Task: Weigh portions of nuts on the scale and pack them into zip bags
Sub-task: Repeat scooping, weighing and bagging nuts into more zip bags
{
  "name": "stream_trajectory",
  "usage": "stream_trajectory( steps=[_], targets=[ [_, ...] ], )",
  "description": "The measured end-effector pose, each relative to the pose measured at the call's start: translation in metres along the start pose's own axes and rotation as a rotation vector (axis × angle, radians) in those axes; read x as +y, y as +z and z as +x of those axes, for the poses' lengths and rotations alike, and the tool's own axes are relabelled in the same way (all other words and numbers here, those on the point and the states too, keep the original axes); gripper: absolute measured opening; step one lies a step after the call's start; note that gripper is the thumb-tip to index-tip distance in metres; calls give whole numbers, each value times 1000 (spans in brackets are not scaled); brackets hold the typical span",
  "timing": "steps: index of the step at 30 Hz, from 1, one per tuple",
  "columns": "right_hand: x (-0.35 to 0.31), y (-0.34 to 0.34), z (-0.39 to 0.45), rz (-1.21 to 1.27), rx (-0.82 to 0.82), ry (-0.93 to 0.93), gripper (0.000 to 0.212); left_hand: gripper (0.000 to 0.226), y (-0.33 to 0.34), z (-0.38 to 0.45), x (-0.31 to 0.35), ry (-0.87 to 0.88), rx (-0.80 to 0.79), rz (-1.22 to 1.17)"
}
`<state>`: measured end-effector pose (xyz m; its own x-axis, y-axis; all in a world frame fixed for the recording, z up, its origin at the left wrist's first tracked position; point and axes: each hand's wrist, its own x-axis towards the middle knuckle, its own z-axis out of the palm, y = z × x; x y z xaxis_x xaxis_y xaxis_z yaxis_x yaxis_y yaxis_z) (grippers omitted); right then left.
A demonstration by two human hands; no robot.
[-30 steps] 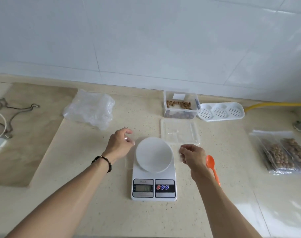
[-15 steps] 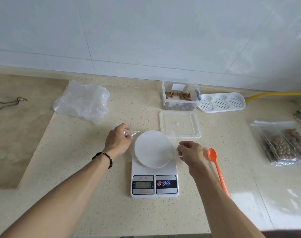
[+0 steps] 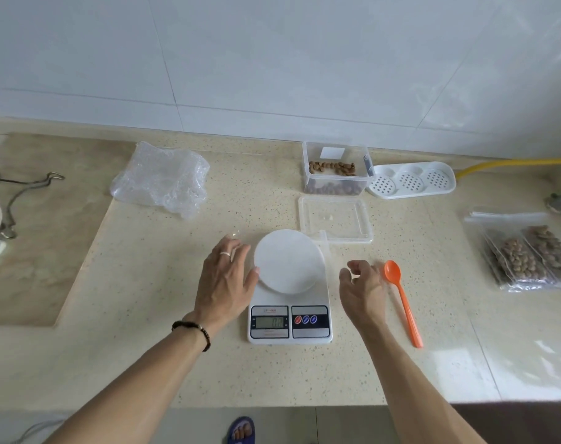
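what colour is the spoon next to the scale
Orange, bowl and handle alike. The spoon shows plainly in the head view, lying right of the scale.

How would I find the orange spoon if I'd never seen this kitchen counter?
Look for the white kitchen scale in the middle of the beige counter. Just to its right, past the person's right hand, the orange spoon lies flat with its bowl toward the wall. It is the only bright orange thing there; everything near it is white or clear.

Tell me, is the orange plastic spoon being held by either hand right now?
No, the orange plastic spoon lies on the counter beside the right hand, whose fingers are not around it.
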<state>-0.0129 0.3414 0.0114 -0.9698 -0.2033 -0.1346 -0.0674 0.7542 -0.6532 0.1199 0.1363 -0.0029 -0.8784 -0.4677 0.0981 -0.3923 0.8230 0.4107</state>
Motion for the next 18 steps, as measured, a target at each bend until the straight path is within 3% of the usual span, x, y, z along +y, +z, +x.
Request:
stream_trajectory(
  steps=[6,12,18],
  targets=[
    [40,11,-53,-274,-45,-344,34,56,21,-67,12,43,-40,106],
    [68,12,-88,-419,-180,-444,45,67,39,-116,19,-30,-145,201],
    [68,8,-97,-500,-257,-460,58,70,45,-131,22,-95,-131,225]
  ],
)
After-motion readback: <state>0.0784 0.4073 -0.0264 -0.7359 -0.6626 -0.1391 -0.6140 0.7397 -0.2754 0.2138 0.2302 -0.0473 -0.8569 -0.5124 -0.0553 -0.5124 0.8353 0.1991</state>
